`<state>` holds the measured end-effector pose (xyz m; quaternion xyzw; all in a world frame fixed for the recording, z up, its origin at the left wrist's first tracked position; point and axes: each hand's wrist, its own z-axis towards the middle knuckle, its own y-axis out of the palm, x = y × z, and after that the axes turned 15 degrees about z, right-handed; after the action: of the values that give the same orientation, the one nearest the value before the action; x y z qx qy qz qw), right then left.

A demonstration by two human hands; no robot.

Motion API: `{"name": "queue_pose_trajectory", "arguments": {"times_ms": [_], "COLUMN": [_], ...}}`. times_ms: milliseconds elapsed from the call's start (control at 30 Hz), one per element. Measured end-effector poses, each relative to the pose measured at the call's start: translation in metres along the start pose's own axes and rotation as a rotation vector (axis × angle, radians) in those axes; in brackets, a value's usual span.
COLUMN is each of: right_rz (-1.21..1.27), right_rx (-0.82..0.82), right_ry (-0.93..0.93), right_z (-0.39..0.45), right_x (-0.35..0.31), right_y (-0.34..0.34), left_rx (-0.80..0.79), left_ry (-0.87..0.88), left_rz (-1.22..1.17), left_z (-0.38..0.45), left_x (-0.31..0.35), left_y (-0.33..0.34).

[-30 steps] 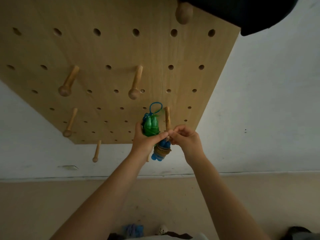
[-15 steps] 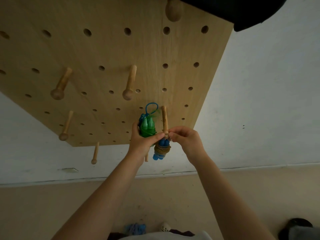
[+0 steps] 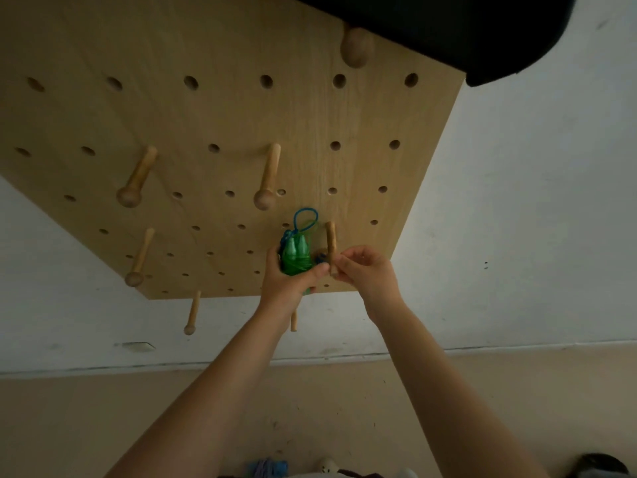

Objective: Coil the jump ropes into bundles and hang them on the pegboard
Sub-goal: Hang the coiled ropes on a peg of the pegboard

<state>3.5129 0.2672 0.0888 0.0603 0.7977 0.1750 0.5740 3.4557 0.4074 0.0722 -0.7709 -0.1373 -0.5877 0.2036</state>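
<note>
A wooden pegboard (image 3: 206, 115) hangs on the white wall. My left hand (image 3: 287, 286) grips a coiled green jump rope (image 3: 295, 257) with two green handles; its blue loop (image 3: 305, 215) sticks up against the board. Just right of it a wooden peg (image 3: 331, 241) juts out. My right hand (image 3: 365, 274) pinches at that peg's tip, fingers curled. A small blue piece of a second jump rope (image 3: 320, 259) shows between the green bundle and the peg; the rest of it is hidden behind my hands.
Other pegs stick out of the board at the upper left (image 3: 132, 182), the middle (image 3: 267, 181), the lower left (image 3: 139, 260) and the bottom edge (image 3: 192, 313). A dark cap brim (image 3: 448, 29) covers the top right. Blue cloth (image 3: 269, 467) lies at the bottom edge.
The blue and brown bundle that hung below my hands has gone up behind them by the peg. My view has tilted down slightly; both hands stay at the peg.
</note>
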Motion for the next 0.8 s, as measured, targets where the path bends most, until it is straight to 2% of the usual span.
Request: {"name": "queue_pose_trajectory", "arguments": {"times_ms": [200,300,367,467,600,667,800], "right_rz": [-0.059,-0.250,-0.228,-0.148,-0.181,-0.121,-0.048], "right_rx": [0.064,0.075,-0.025,-0.239,-0.243,-0.244,-0.328], "right_ry": [-0.025,-0.147,-0.211,-0.149,-0.116,-0.096,-0.043], "right_z": [0.013,0.003,-0.014,-0.039,-0.050,-0.052,-0.056], "right_x": [-0.014,-0.027,-0.034,-0.034,-0.030,-0.031,-0.032], "right_y": [0.016,0.013,0.012,0.018,0.023,0.019,0.008], "left_rx": [-0.039,-0.067,-0.082,-0.078,-0.148,-0.164,-0.184], "left_ry": [-0.028,0.000,0.026,0.122,0.176,0.126,-0.176], "left_rz": [-0.008,0.006,0.037,0.175,0.257,0.207,-0.205], "left_z": [-0.009,-0.014,-0.020,-0.030,-0.041,-0.047,-0.047], "left_x": [-0.004,-0.001,0.001,0.000,-0.002,0.001,0.004], "left_y": [-0.022,-0.028,-0.030,-0.028,-0.028,-0.028,-0.030]}}
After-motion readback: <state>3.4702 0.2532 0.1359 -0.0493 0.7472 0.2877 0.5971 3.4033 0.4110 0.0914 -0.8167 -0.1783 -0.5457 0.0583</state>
